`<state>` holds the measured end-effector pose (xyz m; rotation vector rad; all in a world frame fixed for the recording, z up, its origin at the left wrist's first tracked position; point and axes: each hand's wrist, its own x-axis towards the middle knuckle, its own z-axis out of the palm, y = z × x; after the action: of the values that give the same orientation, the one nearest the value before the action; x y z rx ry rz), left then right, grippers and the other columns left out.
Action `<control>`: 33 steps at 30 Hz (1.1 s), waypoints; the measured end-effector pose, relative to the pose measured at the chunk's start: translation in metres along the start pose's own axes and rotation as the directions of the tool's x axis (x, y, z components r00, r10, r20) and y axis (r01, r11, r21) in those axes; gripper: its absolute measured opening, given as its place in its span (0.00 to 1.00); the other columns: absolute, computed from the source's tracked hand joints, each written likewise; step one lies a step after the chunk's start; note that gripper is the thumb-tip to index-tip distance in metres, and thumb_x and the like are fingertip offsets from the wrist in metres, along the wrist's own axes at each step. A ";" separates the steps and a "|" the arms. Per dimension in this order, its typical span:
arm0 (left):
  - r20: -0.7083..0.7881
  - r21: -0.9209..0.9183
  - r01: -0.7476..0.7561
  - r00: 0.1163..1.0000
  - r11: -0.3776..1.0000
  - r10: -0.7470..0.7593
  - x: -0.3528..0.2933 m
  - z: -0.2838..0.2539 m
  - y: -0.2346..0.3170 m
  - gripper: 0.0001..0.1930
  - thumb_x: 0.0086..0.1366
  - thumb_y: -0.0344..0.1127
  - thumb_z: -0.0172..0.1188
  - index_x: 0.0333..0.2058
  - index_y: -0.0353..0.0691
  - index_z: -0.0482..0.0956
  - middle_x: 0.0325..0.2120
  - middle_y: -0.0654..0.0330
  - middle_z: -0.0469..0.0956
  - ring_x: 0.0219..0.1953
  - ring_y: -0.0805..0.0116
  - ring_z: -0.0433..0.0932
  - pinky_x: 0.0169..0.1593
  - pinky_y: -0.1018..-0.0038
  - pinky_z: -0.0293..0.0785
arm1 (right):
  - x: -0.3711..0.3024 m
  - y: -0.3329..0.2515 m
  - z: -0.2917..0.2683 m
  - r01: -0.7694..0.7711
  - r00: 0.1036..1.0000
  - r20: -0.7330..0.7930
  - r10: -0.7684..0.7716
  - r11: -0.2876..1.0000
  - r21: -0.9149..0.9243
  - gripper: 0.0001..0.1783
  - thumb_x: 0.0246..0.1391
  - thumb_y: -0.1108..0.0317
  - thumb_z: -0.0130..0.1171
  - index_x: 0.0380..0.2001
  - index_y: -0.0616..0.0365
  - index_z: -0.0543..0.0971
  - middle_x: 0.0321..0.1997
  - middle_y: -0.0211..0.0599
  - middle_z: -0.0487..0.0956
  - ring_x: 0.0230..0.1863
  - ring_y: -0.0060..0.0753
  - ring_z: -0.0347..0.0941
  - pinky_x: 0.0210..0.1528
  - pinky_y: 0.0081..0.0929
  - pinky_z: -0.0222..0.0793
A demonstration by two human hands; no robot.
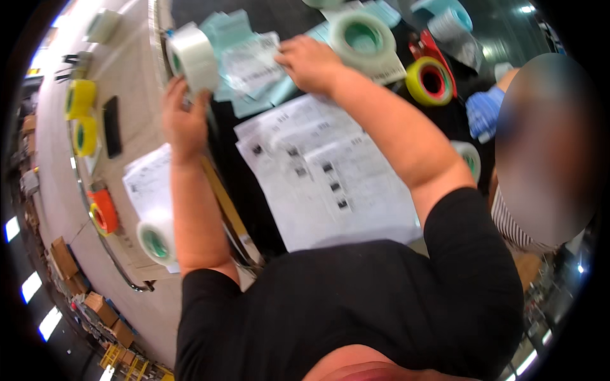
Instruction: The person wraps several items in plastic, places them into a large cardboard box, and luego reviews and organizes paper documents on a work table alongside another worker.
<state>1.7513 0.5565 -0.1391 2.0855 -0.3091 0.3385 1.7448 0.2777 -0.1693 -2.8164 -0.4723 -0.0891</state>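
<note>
My left hand (184, 120) is closed at the lower edge of a wide roll of whitish tape (198, 58), fingers and thumb bent around its rim. The roll stands on its side at the table's left edge. My right hand (311, 65) reaches across to a clear plastic packet with a printed label (253, 66), its bent fingertips closed at the packet's right edge. Beneath that packet lie light blue-green packets (232, 28). Nearer me, several printed sheets (330, 171) overlap on the black table.
Right of my right hand are a large tape roll (363, 39), a yellow tape roll (431, 81) and a red tape dispenser (438, 51). Another person's blue-gloved hand (484, 113) is at the right. On the left surface lie a dark phone (112, 127) and an orange dispenser (103, 209).
</note>
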 end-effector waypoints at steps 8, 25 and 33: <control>0.105 0.227 -0.092 0.992 0.970 0.070 0.006 0.004 -0.002 0.21 0.59 0.42 0.68 0.48 0.34 0.81 0.58 0.55 0.72 0.59 0.57 0.71 0.58 0.68 0.69 | 0.022 0.004 -0.034 0.123 0.949 0.288 -0.131 0.991 0.045 0.12 0.56 0.66 0.51 0.40 0.51 0.81 0.52 0.44 0.75 0.56 0.51 0.68 0.59 0.42 0.66; 0.067 0.330 -0.100 0.994 0.939 0.083 0.008 0.004 -0.010 0.21 0.60 0.42 0.67 0.47 0.34 0.82 0.60 0.50 0.70 0.60 0.53 0.70 0.61 0.65 0.67 | 0.014 0.001 -0.033 0.120 0.975 0.181 -0.126 0.992 0.046 0.14 0.54 0.69 0.52 0.42 0.51 0.81 0.55 0.41 0.76 0.57 0.50 0.69 0.60 0.39 0.66; 0.034 0.327 -0.092 0.996 0.941 0.086 0.010 0.001 -0.003 0.21 0.60 0.42 0.67 0.47 0.33 0.81 0.60 0.50 0.69 0.58 0.52 0.71 0.60 0.65 0.69 | 0.012 -0.002 -0.016 0.021 0.988 0.156 0.000 0.990 -0.138 0.26 0.59 0.70 0.46 0.60 0.39 0.74 0.68 0.25 0.67 0.67 0.41 0.61 0.65 0.36 0.64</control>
<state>1.7623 0.5561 -0.1386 2.4083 -0.3809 0.4494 1.7548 0.2786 -0.1525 -2.9721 -0.5353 0.1015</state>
